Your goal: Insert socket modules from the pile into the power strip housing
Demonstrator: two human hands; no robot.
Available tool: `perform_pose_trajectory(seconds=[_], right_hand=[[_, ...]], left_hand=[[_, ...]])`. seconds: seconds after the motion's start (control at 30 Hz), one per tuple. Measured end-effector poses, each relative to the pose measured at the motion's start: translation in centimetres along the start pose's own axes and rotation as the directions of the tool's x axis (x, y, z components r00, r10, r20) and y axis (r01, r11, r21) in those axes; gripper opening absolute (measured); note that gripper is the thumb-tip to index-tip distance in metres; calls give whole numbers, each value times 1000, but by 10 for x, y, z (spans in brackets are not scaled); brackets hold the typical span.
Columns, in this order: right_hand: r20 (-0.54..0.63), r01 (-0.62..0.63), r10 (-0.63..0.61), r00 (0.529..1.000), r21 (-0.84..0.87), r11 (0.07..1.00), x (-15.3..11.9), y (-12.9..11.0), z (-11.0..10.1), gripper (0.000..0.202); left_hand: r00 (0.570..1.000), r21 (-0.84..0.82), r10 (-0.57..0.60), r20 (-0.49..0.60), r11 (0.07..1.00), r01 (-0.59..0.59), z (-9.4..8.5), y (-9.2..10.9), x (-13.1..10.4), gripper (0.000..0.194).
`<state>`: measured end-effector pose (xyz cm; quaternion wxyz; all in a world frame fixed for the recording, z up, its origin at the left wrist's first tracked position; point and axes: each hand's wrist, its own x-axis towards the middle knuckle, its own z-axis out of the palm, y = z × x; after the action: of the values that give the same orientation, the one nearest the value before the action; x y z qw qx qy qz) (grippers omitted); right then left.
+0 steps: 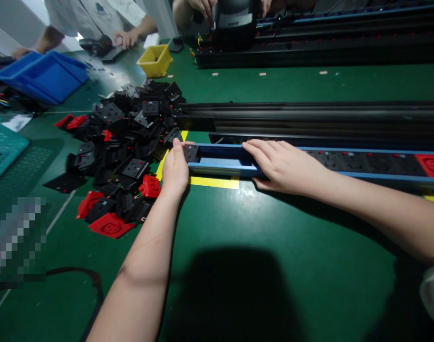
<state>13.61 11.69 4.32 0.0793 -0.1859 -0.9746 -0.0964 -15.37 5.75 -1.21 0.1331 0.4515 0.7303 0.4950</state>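
A long blue channel (220, 167) lies across the bench, with an open stretch between my two hands. At its left end sits a black socket module (191, 153); my left hand (176, 166) is closed around this end, thumb on top, pressed against the module. My right hand (284, 164) grips the channel farther right, its fingers over the far rim and the thumb at the near side. What lies under that palm is hidden. Right of it, several black socket modules (348, 161) and a red socket module (432, 165) fill the channel.
A heap of loose black socket modules (111, 114) and several red ones lies left. Black rails (309, 114) run behind the channel. Farther back stand a blue bin (56, 78) and a yellow bin (155, 61). A teal basket (4, 147) is at the left edge. Other people's hands (127, 39) work across the bench.
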Motion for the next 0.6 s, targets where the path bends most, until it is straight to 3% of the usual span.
perform_pose_trajectory(seconds=[0.17,0.6], right_hand=[[16,0,1,1000,-33,999,0,-1,-1,70],[19,-9,10,1000,-44,999,2,-2,0,71]], left_hand=[[997,-59,42,62,998,-38,-3,-3,1,70],[986,30,120,113,992,-124,-7,3,-2,68]])
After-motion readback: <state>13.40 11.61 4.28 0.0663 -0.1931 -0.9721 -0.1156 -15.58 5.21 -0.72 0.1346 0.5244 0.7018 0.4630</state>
